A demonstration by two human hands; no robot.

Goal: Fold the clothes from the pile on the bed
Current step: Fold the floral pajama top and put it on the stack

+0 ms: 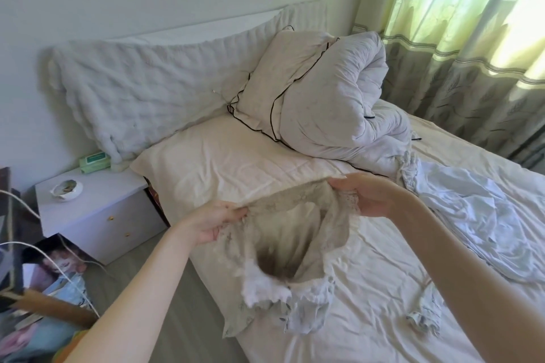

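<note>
I hold a small pale garment with lace trim (298,247) stretched open above the bed (383,289). My left hand (216,222) pinches its lace edge on the left. My right hand (365,196) grips the edge on the right. The garment's lower part hangs down and blurs; its frilled hem touches the sheet near the bed's left edge. A white crumpled garment (477,215) lies spread on the bed to the right. A small frilly piece (424,315) lies on the sheet below my right forearm.
A rolled duvet (339,103) and pillows (215,162) fill the head of the bed. A white nightstand (97,215) with a small dish (66,189) and a green wipes pack (95,162) stands left. Bags and clutter (44,289) sit on the floor at left. Curtains (472,38) hang at right.
</note>
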